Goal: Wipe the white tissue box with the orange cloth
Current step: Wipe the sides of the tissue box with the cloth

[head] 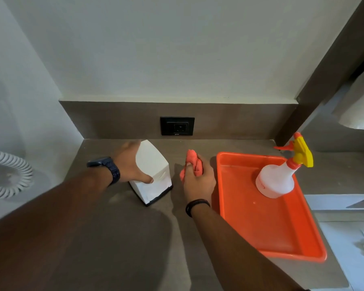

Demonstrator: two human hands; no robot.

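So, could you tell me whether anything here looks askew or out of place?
Only the tissue box: it stands tipped and turned at an angle on the counter, held by the left hand. The spray bottle sits upright in the tray; no spills are visible.

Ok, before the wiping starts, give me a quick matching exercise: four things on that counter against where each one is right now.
Things:
1. orange cloth
2. white tissue box
3. spray bottle
4. orange tray

Places:
A. standing in the tray
B. bunched in the right hand
C. on the counter at the right, beside the right hand
D. gripped by the left hand

Pairs: 1-B, 2-D, 3-A, 4-C
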